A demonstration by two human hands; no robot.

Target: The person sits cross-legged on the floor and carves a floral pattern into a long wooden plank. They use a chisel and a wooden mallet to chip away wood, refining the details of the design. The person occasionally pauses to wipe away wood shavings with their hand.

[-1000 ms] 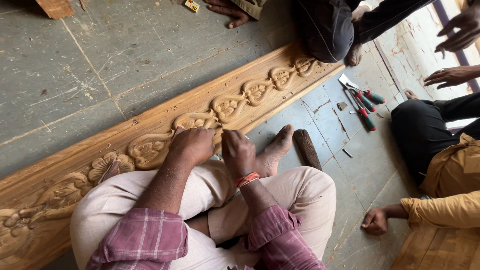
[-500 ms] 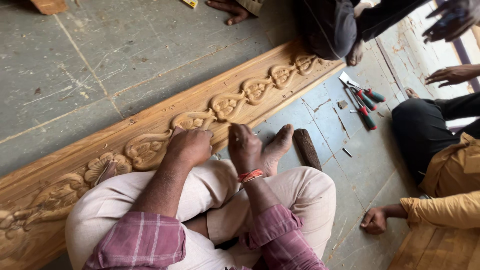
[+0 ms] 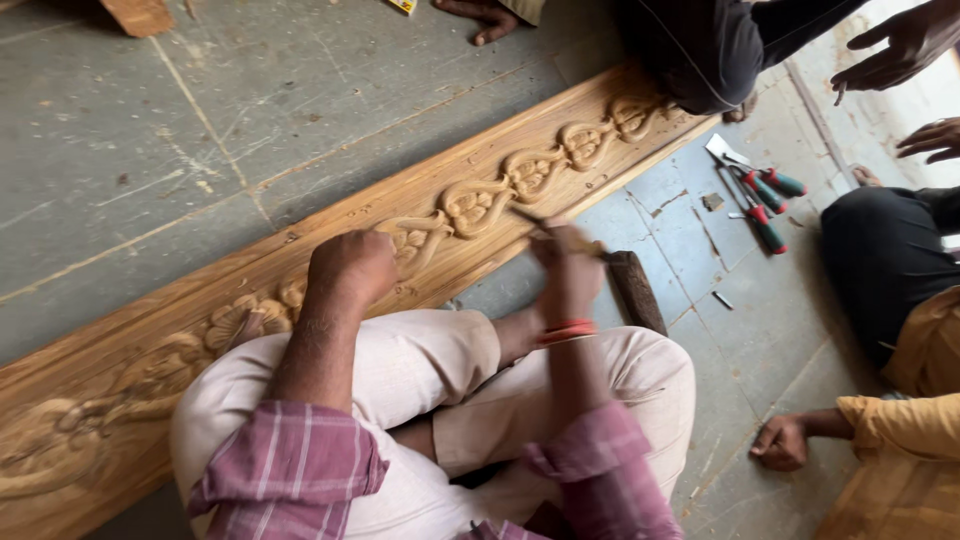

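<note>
Two hands at a carved plank.
Left hand fisted on it; right hand fingers pinch a chisel.

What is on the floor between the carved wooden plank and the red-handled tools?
In the head view, only bare grey floor lies between the carved plank and the red-handled tools.

Left hand fisted on the carved plank, right hand raised and blurred, gripping a thin chisel, mallet on the floor beside the knee, red-handled tools further off, another person's hand flat on the floor.
</note>
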